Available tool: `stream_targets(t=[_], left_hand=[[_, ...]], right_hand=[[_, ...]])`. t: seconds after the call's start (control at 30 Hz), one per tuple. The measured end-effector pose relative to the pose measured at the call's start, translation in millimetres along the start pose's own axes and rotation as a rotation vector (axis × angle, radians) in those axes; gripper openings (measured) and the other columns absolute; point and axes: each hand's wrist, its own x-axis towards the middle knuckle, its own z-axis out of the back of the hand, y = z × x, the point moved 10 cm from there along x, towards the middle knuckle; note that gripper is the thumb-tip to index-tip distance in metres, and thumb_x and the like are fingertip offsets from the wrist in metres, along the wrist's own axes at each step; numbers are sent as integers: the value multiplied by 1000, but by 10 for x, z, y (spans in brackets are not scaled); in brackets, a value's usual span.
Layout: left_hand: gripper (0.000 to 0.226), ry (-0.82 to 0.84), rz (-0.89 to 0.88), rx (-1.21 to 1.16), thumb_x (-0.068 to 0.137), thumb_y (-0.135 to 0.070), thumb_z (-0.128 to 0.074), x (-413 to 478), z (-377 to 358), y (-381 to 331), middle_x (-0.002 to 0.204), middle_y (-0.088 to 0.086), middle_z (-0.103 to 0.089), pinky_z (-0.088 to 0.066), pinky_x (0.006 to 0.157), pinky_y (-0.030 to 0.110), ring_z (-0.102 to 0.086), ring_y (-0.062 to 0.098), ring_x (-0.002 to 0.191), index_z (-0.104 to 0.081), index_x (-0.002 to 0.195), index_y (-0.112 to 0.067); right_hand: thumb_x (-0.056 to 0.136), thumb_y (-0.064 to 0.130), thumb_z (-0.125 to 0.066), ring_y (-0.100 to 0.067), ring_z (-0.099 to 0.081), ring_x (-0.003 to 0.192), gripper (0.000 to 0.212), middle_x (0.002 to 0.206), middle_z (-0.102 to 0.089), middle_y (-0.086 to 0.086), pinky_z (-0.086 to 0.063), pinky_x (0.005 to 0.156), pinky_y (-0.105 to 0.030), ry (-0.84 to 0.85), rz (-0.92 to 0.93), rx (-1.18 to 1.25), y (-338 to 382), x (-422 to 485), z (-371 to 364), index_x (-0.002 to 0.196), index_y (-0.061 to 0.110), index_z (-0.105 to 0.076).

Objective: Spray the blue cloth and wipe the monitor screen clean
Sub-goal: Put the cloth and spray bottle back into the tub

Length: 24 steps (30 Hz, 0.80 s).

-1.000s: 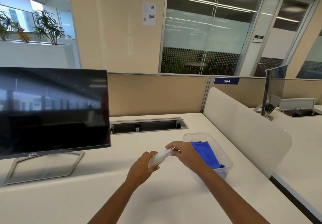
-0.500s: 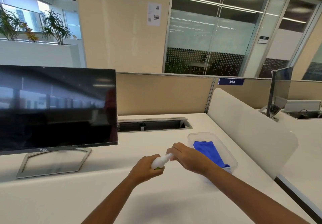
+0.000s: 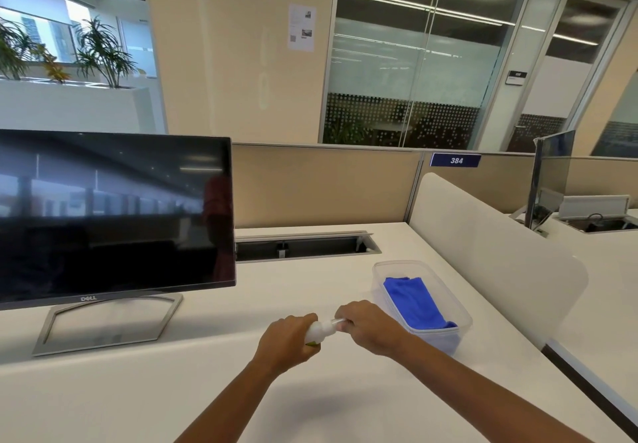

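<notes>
Over the last second the two hands have drawn closer along the bottle [image 3: 322, 329], so less of its white body shows between them. The left hand [image 3: 284, 339] still wraps the base, fingers curled tight round it. The right hand [image 3: 369, 327] pinches the clear cap end. The cap looks to be getting twisted or pulled off, so spraying has probably not begun. The cloth [image 3: 414, 299] lies untouched in the tub [image 3: 464, 311], just right of the hands. The monitor [image 3: 114, 215], dark and unwiped, stands at left on the white worktop [image 3: 138, 394]. A cable tray [image 3: 303, 246] sits behind, a curved divider [image 3: 483, 253] to the right, and glass walls [image 3: 414, 63] and plants [image 3: 100, 52] beyond.
</notes>
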Motion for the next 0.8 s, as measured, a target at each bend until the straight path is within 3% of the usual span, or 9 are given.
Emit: stream_targets(t=[0.17,0.27,0.33,0.5,0.6,0.7,0.8], left_hand=[[23,-29,-22,132,83,-33,-48,-48,-6,-19,97,1,-66,-33,63,27,-59,26,85,-50,102,-19],[23,-58,-19,138,83,-33,-47,-80,-18,0,96,0,-66,-33,62,27,-59,24,85,-50,101,-19],[22,-90,-1,96,83,-33,-47,-78,12,17,95,-1,-66,-34,62,26,-59,22,84,-51,100,-19],[18,-143,134,-86,80,-32,-51,-61,92,69,88,0,-66,-35,60,24,-59,21,78,-50,92,-19],[14,-146,181,-232,81,-30,-52,-50,69,46,86,2,-65,-36,57,25,-58,22,77,-44,85,-20],[14,-136,197,-283,83,-29,-47,-48,17,-42,78,-3,-57,-31,49,23,-52,19,69,-37,83,-19],[16,-150,194,-359,83,-22,-48,-50,-56,-174,77,-2,-56,-38,54,28,-51,20,66,-33,89,-19]], right_hand=[[92,19,-51,-14,-49,74,27,97,-65,-15,-37,67,-23,28,-115,187,-84,5,-79,108,1,-63],[90,18,-54,-6,-49,53,27,69,-58,0,-41,51,-13,79,-202,319,-155,3,-148,106,-1,-64],[90,16,-54,-5,-52,52,22,64,-57,5,-45,52,-11,54,-233,457,-182,7,-149,102,1,-64],[90,15,-57,-6,-58,61,11,74,-62,-1,-52,60,-17,-163,-276,1008,-166,-74,-173,83,19,-65],[88,22,-61,-8,-61,74,3,90,-65,3,-52,67,-18,-142,-292,1004,-92,-143,-365,89,24,-63],[84,28,-67,-6,-61,85,14,97,-66,9,-46,71,-15,-194,-337,934,-116,-218,-480,96,24,-62],[83,27,-66,-11,-62,94,16,102,-66,3,-46,76,-15,-281,-411,971,-227,-296,-507,98,22,-61]])
